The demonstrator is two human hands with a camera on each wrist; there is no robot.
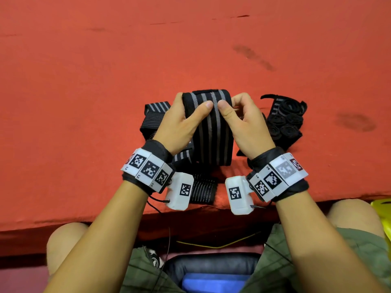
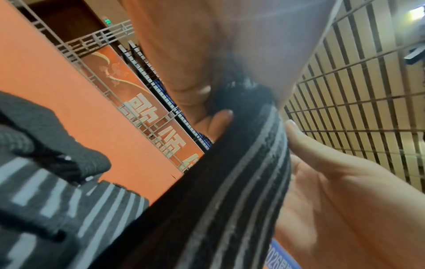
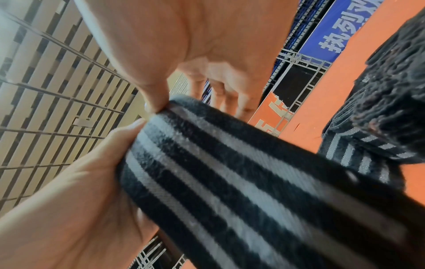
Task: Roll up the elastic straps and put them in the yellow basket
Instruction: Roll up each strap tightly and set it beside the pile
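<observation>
Both grips are on one striped strap (image 1: pixel 208 125): the left hand (image 1: pixel 182 121) and right hand (image 1: pixel 243 123) pinch its rolled top, thumbs on the near face, fingers behind. Its tail hangs toward six o'clock onto the red worktop (image 1: pixel 84 81). Rolling looks midway; next comes turning the roll down the tail, kept tight. Loose straps (image 1: pixel 154 117) lie at nine o'clock, rolled ones (image 1: pixel 283 123) at three. The basket (image 1: pixel 383 212) shows at four o'clock.
</observation>
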